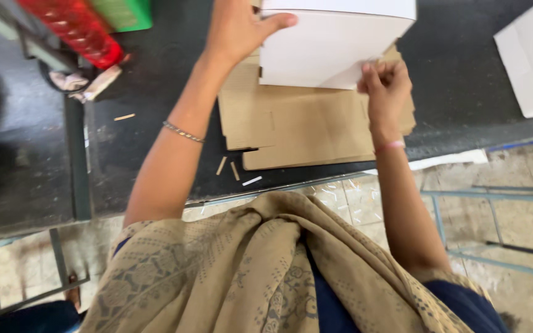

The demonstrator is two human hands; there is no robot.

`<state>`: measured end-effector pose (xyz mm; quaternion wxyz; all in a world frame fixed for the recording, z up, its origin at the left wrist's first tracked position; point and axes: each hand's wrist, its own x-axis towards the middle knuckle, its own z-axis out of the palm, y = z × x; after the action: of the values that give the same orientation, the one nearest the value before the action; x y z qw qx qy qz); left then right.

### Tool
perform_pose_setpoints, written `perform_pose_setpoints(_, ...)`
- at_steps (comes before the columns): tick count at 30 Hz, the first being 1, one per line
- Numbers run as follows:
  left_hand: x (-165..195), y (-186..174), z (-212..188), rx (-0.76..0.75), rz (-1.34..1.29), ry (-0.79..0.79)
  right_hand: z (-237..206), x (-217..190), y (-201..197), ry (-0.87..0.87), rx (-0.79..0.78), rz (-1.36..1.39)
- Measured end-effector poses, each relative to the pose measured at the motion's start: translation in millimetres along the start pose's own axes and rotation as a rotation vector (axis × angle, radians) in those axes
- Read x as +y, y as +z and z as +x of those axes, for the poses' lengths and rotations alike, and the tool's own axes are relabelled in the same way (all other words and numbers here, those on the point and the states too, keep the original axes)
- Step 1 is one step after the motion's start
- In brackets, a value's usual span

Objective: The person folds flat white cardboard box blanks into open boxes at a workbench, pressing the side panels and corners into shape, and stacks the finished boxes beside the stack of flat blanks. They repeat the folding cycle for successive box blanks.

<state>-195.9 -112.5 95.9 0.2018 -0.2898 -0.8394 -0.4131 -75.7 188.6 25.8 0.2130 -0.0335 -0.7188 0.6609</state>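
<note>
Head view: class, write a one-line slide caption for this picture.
Both hands, left hand and right hand, hold a white box over flat brown cardboard sheets on a dark worktable.

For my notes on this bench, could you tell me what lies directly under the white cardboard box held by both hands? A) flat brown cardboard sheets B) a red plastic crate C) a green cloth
A: the white cardboard box sits over flat brown cardboard sheets on the dark worktable.

Bare dark tabletop (464,92) lies open right of the white box (331,46) — flat cardboard sheets (306,129) (stacked) fill the middle.
</note>
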Motion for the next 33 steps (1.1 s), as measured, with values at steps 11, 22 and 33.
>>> perform_pose_setpoints(11,39,26,-5,0.174,0.11,0.053,-61,-61,107,-0.31,-0.154,-0.328)
perform_pose_setpoints(22,34,30,-4,0.092,0.094,-0.054,-59,-60,130,-0.435,-0.132,-0.232)
perform_pose_setpoints(33,38,37,-11,0.17,0.119,0.043,-94,-45,111,0.017,-0.527,-0.67)
